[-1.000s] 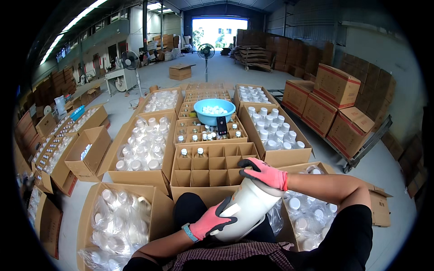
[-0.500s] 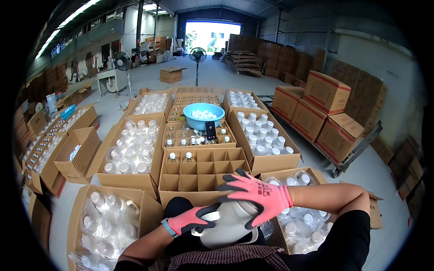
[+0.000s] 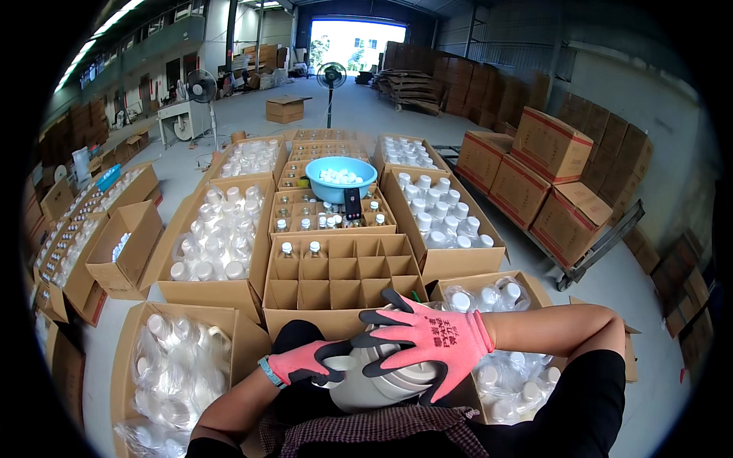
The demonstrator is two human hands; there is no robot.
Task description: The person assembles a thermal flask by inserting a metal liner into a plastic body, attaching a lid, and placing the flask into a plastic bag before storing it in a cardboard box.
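Observation:
Low in front of me is a large pale grey-white jug (image 3: 365, 394), tilted in my lap with ridged rings near its right end. My left hand (image 3: 304, 362), in a pink and black glove, has its fingers closed round the jug's whitish handle. Across the jug's top lies my right hand (image 3: 434, 340), gloved alike, its fingers curled over and gripping it. The palm hides much of that top. Just beyond stands a divided carton (image 3: 336, 319) with two white-capped bottles (image 3: 314, 250) in its far compartments; its other visible compartments hold nothing.
Open cartons of plastic-wrapped white bottles flank me, one at the left (image 3: 179, 374) and one at the right (image 3: 515, 382). A blue basin (image 3: 341, 179) of white caps sits on the bottle cartons ahead, a phone (image 3: 353, 204) against it. A cart (image 3: 603, 248) bears closed boxes.
The jug has turned in my hands, and its ridged rings now show below the right hand. My left hand has shifted slightly left, still on the handle. The view has tilted a little.

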